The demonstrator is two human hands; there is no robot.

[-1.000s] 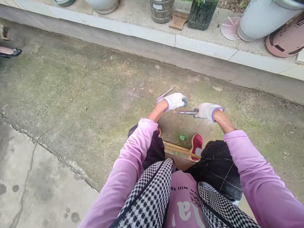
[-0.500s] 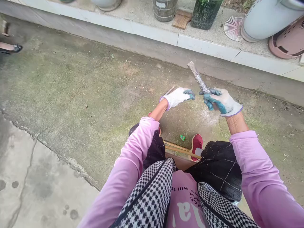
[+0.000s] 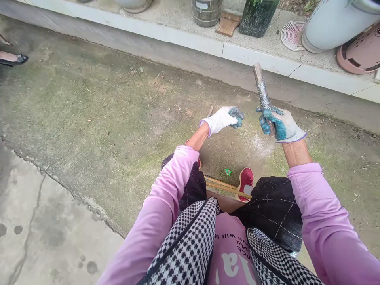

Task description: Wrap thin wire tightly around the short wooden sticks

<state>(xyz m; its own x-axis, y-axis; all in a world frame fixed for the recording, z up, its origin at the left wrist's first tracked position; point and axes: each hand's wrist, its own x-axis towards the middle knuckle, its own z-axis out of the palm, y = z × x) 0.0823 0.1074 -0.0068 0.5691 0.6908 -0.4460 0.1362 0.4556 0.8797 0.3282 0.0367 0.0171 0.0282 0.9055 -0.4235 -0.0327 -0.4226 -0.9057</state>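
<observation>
My right hand [image 3: 279,124], in a white glove with a teal palm, is closed round a short stick wound with thin wire [image 3: 262,93]. The stick stands nearly upright, its top tilted a little left. My left hand [image 3: 224,118], gloved the same way, is pinched shut just left of it. A fine wire strand [image 3: 251,111] runs from the stick to those fingers. A thin rod [image 3: 210,111] lies on the ground behind the left wrist. I sit with my knees apart and red shoes [image 3: 246,180] on the concrete.
Bamboo strips [image 3: 222,185] lie across between my knees, beside a small green scrap [image 3: 227,171]. A raised kerb [image 3: 252,59] at the back carries pots, a dark green bucket [image 3: 257,16], a wooden board [image 3: 227,24] and a pink basket [image 3: 359,49]. Another person's shoe [image 3: 14,59] shows far left.
The right hand swung the wire-wound stick from lying level to standing nearly upright and rose a little. The left hand went from open fingers to a pinch on the strand.
</observation>
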